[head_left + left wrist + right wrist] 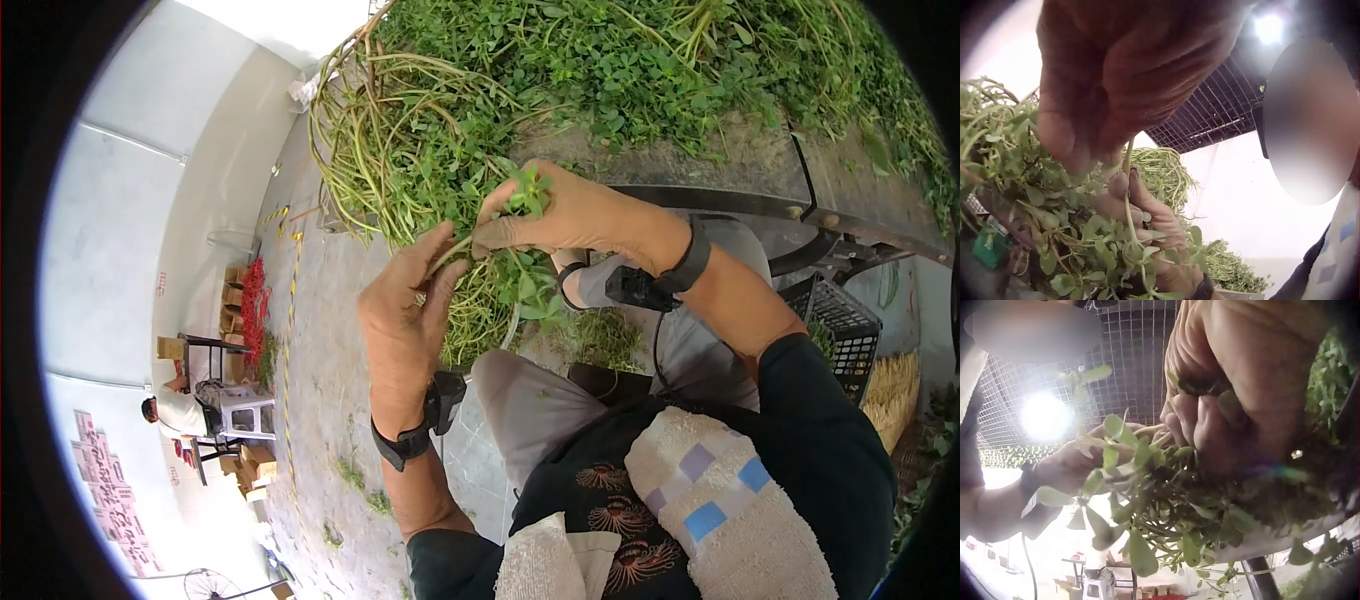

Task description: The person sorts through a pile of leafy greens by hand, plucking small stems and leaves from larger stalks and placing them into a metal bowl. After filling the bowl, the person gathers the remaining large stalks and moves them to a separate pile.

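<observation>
My left hand (395, 315) pinches the bare end of a purslane stem between thumb and fingers. Close beside it, my right hand (575, 215) grips the same purslane, its fingers curled round the stem, with a leafy tip (530, 190) showing above the hand. In the left wrist view the pale purslane stem (1129, 212) runs between the two hands. Rounded purslane leaves (1141, 550) hang below the right hand in the right wrist view. Just beyond the hands lies a tangled heap of purslane (420, 130), its long stems drooping over the table edge.
More greens (640, 70) cover the worn table (740, 170), whose metal edge runs past the right forearm. A black plastic crate (850, 330) stands at the right. Loose greens (600, 340) lie on the floor near the knees. Far left, a person (180, 415) sits near a white stool (245, 415).
</observation>
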Demonstrator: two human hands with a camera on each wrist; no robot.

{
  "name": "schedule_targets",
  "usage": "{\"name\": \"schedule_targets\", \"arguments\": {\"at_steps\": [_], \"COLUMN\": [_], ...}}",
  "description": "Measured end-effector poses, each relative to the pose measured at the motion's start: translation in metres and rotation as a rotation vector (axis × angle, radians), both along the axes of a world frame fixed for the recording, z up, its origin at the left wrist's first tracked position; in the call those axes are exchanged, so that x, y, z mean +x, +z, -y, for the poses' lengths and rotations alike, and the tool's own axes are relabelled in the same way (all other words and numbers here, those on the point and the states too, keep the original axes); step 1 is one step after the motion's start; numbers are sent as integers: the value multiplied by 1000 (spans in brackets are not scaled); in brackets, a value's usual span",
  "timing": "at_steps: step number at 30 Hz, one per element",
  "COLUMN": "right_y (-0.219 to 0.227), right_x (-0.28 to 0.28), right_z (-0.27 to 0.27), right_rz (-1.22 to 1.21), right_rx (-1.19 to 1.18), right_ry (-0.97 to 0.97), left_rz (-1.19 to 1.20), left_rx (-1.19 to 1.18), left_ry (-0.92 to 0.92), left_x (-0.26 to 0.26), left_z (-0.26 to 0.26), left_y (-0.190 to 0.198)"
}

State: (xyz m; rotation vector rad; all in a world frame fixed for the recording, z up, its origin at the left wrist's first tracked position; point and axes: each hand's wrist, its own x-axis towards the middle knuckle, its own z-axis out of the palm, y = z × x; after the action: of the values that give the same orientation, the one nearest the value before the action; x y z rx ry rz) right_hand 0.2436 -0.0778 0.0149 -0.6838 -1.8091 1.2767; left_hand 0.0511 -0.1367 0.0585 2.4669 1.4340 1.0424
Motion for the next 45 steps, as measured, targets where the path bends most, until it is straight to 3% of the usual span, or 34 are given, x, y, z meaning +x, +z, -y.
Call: {"name": "schedule_targets", "arguments": {"at_steps": [2, 6, 8, 12, 15, 17, 18, 20, 21, 24, 29, 34, 38, 40, 41, 42, 44, 45], "right_y": [7, 7, 5, 7, 1, -4, 1, 12, 14, 8, 3, -21, -14, -30, -21, -21, -20, -16], "right_x": [4, 6, 4, 4, 2, 8, 11, 18, 18, 7, 4, -2, 8, 7, 10, 18, 36, 36], "right_z": [5, 7, 7, 10, 6, -7, -5, -1, 1, 12, 28, 43, 53, 50, 49, 44, 26, 20], "right_rz": [-122, -100, -140, -90, -54, -298, -301, -377, -390, -293, -282, -231, 27, 59, 6, 11, -628, -619], "right_rx": [-258, -246, -217, -212, -96, -370, -365, -435, -390, -382, -604, -625, -437, -61, -130, -122, -673, -669], "right_ry": [54, 52, 63, 54, -120, 33, 31, -5, 130, 216, 385, 307, 219, -80, -167, -165, -74, -67], "left_rz": [168, 345, 547, 584, 595, 931, 943, 870, 868, 833, 771, 723, 650, 420, 410, 415, 86, 92], "left_rx": [-253, -389, -421, -423, -280, -200, -164, -236, -233, -249, -242, -234, -267, -310, -343, -334, -433, -425], "left_ry": [35, -18, -18, -21, -33, -133, -108, 54, 64, -45, 18, 34, 8, -118, -244, -243, -673, -666], "left_x": [-4, 0, 10, 8, 4, -8, -10, -7, -7, 0, 5, 2, 0, -5, -8, -9, -11, -12], "left_z": [2, 5, 8, 3, 3, 3, 5, 11, 12, 6, 7, 9, 18, 30, 36, 37, 38, 37], "left_y": [0, -1, -2, -10, -14, -10, -4, 5, 3, -3, -6, -10, -8, 2, 8, 16, 27, 26]}}
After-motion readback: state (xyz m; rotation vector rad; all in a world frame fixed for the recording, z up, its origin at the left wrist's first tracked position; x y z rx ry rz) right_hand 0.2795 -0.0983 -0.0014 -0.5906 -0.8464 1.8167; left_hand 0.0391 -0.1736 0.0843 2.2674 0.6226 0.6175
